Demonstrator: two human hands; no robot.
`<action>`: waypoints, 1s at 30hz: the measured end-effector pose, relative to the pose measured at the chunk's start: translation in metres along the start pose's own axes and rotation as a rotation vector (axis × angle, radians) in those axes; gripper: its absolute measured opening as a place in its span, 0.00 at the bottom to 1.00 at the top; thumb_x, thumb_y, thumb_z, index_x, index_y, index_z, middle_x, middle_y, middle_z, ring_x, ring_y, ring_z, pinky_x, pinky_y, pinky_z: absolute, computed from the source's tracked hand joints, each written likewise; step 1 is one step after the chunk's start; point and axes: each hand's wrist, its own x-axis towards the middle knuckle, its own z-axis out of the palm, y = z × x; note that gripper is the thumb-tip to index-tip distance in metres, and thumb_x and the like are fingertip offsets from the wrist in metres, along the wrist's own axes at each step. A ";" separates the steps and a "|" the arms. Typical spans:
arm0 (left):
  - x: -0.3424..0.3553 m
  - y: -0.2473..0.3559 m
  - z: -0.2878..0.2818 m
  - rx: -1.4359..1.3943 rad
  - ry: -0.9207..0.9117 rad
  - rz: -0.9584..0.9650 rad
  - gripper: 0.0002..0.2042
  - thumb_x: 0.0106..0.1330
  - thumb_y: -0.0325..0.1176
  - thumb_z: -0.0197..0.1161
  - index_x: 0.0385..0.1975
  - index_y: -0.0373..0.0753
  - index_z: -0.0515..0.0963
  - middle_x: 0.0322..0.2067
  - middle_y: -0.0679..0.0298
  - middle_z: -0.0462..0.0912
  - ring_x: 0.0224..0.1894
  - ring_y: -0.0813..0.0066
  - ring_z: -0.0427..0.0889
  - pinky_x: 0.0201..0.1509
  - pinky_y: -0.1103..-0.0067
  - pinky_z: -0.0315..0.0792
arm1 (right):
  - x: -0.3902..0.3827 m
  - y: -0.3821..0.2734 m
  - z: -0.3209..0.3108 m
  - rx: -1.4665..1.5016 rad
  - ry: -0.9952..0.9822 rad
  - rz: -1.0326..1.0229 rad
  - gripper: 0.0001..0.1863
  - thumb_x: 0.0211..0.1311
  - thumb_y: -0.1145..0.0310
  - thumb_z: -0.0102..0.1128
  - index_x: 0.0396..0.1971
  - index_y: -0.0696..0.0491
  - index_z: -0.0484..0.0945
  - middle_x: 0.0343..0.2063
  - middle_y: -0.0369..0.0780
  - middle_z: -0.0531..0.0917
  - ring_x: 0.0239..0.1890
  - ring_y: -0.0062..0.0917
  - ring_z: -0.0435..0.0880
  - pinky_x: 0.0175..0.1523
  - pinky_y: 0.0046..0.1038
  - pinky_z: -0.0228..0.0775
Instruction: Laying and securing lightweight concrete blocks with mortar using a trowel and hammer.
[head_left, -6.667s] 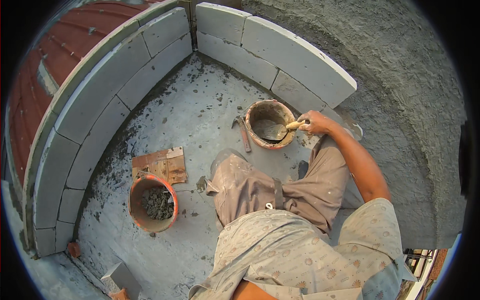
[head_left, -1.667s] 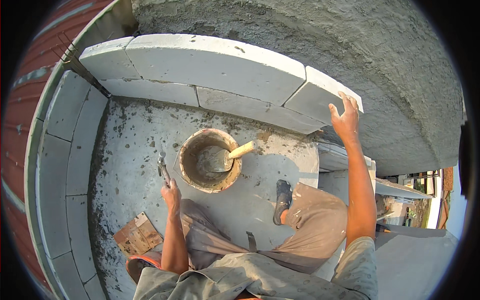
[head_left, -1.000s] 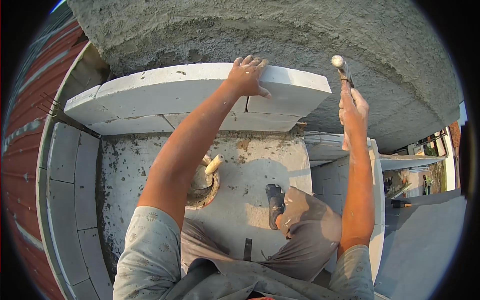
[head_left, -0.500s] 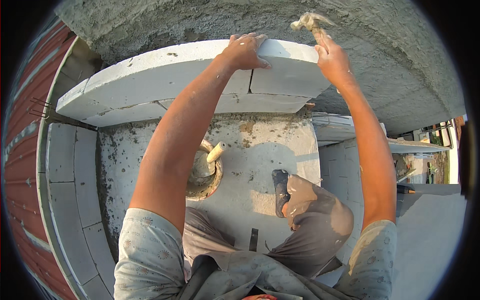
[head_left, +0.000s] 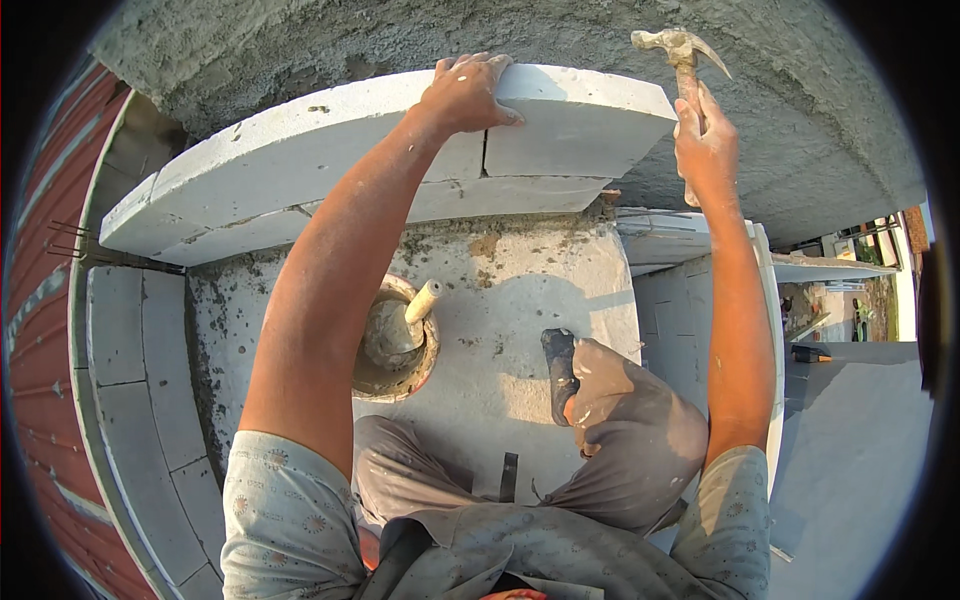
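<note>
My right hand (head_left: 708, 150) is wrapped round the handle of a claw hammer (head_left: 686, 55), its metal head raised upright past the right end of the wall. The hammer is clear of the blocks. My left hand (head_left: 462, 98) lies over the top edge of the white block wall (head_left: 300, 160), fingers stretched across the top and thumb spread down the near face. Just right of the thumb is the right-hand end block (head_left: 575, 135), with a dark narrow vertical joint at its left side.
Below my left forearm stands a mortar bucket (head_left: 430, 365) with a trowel (head_left: 424, 300) in it. A low block wall (head_left: 130, 350) and red corrugated metal sheeting (head_left: 45, 400) run along the left. Rough grey plaster (head_left: 800, 120) rises beyond the blocks. My shoe (head_left: 560, 375) rests on the mortar-spotted floor (head_left: 500, 340).
My right hand has swung the hammer rightward, away from the block's end, and its head stands more upright. My left hand keeps its place on the wall while the whole view shifts slightly.
</note>
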 end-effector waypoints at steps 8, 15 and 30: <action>0.006 -0.002 -0.002 0.046 -0.038 -0.013 0.46 0.45 0.55 0.73 0.63 0.39 0.64 0.61 0.53 0.70 0.67 0.58 0.61 0.70 0.58 0.50 | -0.013 -0.026 0.005 0.082 0.125 -0.073 0.23 0.66 0.67 0.54 0.60 0.57 0.69 0.27 0.41 0.81 0.22 0.20 0.79 0.27 0.23 0.72; -0.001 -0.015 0.009 0.107 0.073 0.024 0.48 0.41 0.56 0.75 0.63 0.38 0.66 0.57 0.50 0.73 0.64 0.56 0.67 0.66 0.59 0.55 | -0.017 -0.039 0.028 0.092 -0.174 -0.016 0.23 0.64 0.68 0.51 0.59 0.57 0.69 0.49 0.54 0.78 0.53 0.47 0.77 0.56 0.39 0.70; 0.005 -0.014 0.003 0.063 -0.059 -0.028 0.48 0.42 0.56 0.75 0.65 0.43 0.63 0.63 0.56 0.67 0.69 0.58 0.58 0.71 0.57 0.49 | -0.032 -0.043 0.023 0.045 -0.122 0.113 0.23 0.64 0.69 0.51 0.59 0.58 0.69 0.49 0.54 0.79 0.51 0.42 0.80 0.56 0.34 0.70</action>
